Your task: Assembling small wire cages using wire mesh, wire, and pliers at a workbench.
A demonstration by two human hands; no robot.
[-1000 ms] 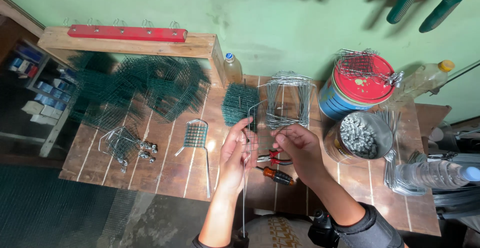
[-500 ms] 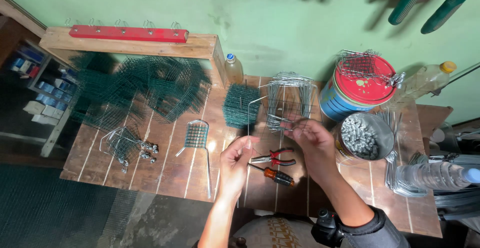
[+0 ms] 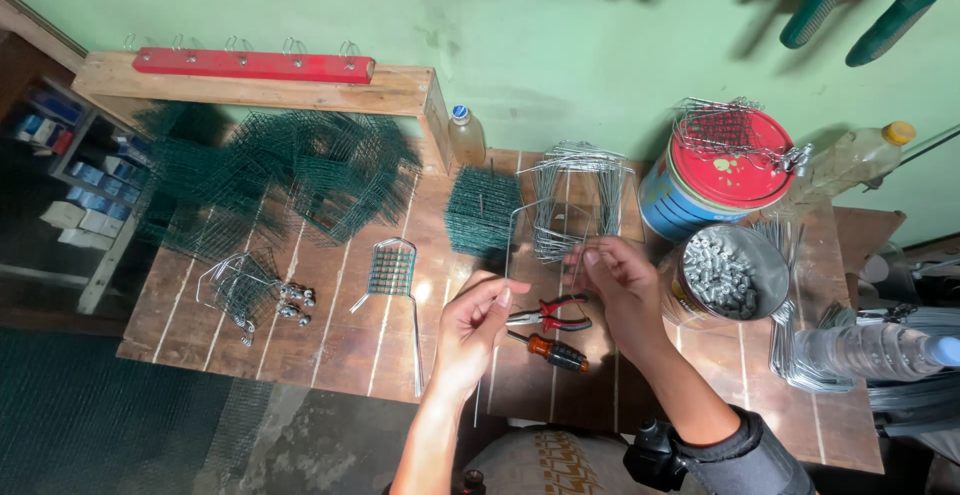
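My left hand [image 3: 478, 320] pinches a long thin bent wire [image 3: 507, 245] that rises from the table's front edge and bends right at its top. My right hand [image 3: 618, 290] is raised beside it, thumb and forefinger closed on a thin wire leg just below a pile of bent wire frames [image 3: 577, 195]. Whether that leg belongs to the same wire is hard to tell. Red-handled pliers [image 3: 550, 312] and an orange-and-black screwdriver [image 3: 552, 352] lie on the wooden table [image 3: 330, 345] between my hands.
A green mesh square [image 3: 483, 210] and a heap of green mesh [image 3: 270, 175] lie left of the frames. A small wire cage piece [image 3: 392, 267] sits front left. A tin of metal bits [image 3: 725, 275], a red-lidded blue can [image 3: 715, 170] and bottles crowd the right.
My hands were together over the pliers. The right hand reached up to the wire frames, and now the hands are apart with the bent wire held upright.
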